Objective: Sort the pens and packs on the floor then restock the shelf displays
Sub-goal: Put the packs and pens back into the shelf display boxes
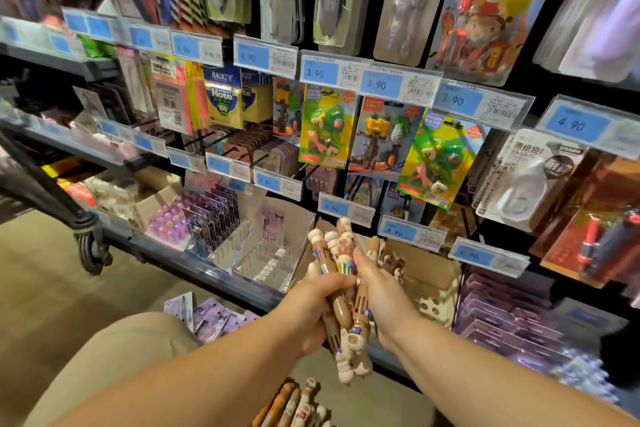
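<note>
Pens [343, 274] bundle | left hand [313, 305], right hand [382, 295] fingers gripping it | beige floor [52, 288] | shop shelf [194, 263] ahead

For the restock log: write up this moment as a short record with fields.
left hand: grips the pen bundle
right hand: grips the same bundle from the other side
pen bundle: brown and cream character pens, held in front of the shelf
loose pens: on the floor below the hands
purple packs: on the floor, left of the hands
cardboard display box: behind the hands, a few similar pens inside
</note>
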`<state>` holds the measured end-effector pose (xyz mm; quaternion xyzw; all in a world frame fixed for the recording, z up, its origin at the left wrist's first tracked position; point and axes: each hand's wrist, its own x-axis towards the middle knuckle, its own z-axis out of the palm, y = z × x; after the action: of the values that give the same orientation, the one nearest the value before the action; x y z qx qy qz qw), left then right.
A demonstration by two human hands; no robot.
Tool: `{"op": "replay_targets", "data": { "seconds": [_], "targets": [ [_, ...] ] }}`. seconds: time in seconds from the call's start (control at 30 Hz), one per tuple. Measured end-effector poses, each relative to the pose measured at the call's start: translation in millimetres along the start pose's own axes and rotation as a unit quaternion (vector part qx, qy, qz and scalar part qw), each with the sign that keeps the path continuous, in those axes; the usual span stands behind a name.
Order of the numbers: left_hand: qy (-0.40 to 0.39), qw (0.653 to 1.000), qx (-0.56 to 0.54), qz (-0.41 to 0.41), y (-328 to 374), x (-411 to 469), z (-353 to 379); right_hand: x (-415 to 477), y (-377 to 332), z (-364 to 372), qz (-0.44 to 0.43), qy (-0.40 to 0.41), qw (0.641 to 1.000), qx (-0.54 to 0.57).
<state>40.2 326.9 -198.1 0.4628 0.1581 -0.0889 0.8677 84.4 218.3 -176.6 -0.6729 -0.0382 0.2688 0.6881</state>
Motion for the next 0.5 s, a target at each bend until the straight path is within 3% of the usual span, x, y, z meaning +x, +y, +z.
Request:
{"op": "replay_targets", "data": {
  "seconds": [0.3,0.5],
  "targets": [
    [-0.007,1.000,-0.002,-0.001,2.2,2.1,1.0,2.2,0.3,-5.7,0.007,0.002,1.000,-0.029],
    [-0.004,1.000,0.000,0.004,0.1,1.9,3.2,7.3,2.6,-3.5,0.008,0.078,0.997,0.019]
  ]
}}
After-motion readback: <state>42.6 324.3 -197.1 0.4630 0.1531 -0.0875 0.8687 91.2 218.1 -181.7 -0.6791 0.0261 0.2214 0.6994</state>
